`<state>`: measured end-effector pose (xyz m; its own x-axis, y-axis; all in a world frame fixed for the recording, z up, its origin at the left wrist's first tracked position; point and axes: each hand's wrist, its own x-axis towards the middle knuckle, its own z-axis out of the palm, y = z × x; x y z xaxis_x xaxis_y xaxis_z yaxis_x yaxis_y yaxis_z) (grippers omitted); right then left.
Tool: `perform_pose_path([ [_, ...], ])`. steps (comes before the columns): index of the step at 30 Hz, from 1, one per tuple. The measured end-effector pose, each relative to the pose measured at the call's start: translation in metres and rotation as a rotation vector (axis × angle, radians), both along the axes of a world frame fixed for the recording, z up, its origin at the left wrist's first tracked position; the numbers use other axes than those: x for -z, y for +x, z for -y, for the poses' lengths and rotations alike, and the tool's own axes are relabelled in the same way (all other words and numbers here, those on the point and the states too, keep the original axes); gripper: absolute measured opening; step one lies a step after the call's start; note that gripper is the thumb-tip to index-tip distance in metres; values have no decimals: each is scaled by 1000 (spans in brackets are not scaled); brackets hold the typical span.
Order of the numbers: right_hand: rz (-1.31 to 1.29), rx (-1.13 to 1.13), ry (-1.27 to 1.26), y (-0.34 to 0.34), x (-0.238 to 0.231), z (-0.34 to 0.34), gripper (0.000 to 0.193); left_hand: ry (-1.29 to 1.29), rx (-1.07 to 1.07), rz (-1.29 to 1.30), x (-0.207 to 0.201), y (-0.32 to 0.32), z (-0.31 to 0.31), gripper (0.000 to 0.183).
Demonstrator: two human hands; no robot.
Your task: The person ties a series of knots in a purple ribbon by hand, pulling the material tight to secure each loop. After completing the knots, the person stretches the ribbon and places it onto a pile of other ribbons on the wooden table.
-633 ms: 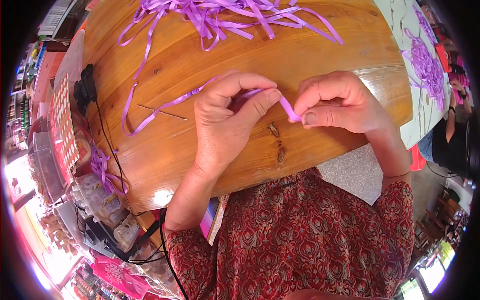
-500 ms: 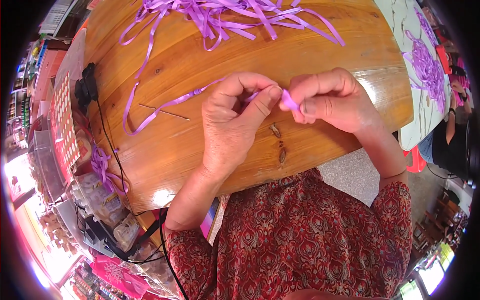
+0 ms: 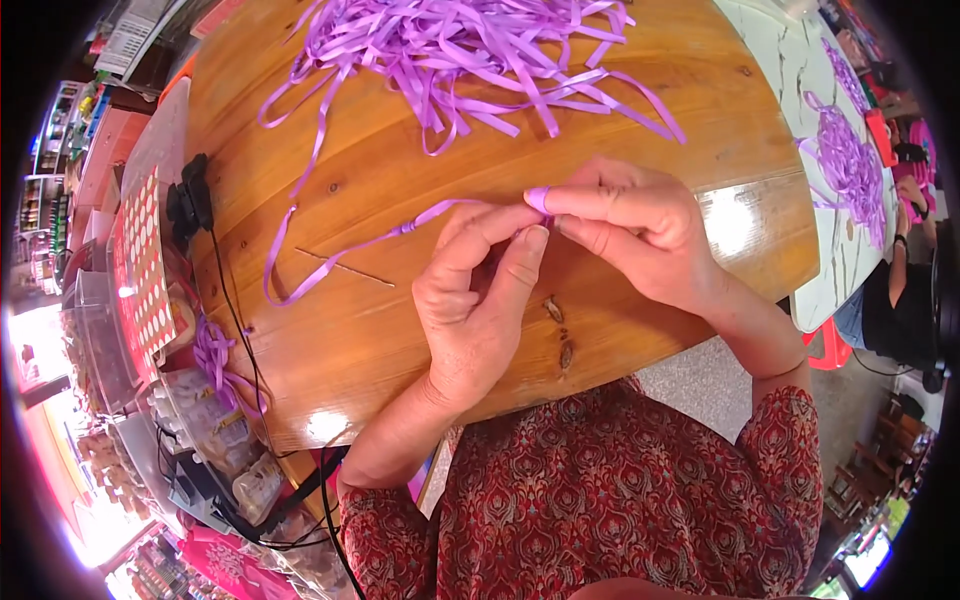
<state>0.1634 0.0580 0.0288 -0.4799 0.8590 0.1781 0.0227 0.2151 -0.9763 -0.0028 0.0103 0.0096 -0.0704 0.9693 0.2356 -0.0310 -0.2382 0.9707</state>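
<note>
Over the wooden table (image 3: 680,310), my left hand (image 3: 470,290) pinches a narrow purple ribbon (image 3: 538,199) between thumb and forefinger. Close against it, my right hand (image 3: 640,235) is closed on the same ribbon, which loops across its fingertip; the ribbon's end is hidden by the fingers. From my left hand the ribbon runs left along the tabletop, with a small knot (image 3: 403,228) in it, then curves back toward the far side. A thin twisted metal needle-like rod (image 3: 350,268) lies under that stretch.
A tangled heap of purple ribbons (image 3: 450,60) covers the far side. Left are a black clip-like device (image 3: 190,200) with a cable, a dotted card (image 3: 145,270) and a smaller ribbon bunch (image 3: 215,350). At right, a marble-patterned table (image 3: 800,70) holds more ribbon; another person's arm (image 3: 898,270) is there.
The view has shifted, showing more of the ribbon heap. My hands have drawn closer together, and the ribbon now loops over my right fingertip instead of bunching between both hands.
</note>
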Motion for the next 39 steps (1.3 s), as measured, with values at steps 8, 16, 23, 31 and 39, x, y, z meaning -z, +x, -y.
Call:
perform_pose_path([
  [8,281,128,680,-11,15,-1,33,-121,-28,210,12,4,-6,11],
  [16,32,-50,-93,-9,13,-4,35,-223,-4,207,4,2,-3,8],
  [23,218,-62,369,-7,9,-5,30,-176,94,180,5,-6,-3,6],
  [31,439,59,1097,-4,14,-7,43,-253,32,149,5,-8,-4,4],
  [39,223,-61,1410,-4,17,-31,41,-539,211,195,3,-23,-14,6],
])
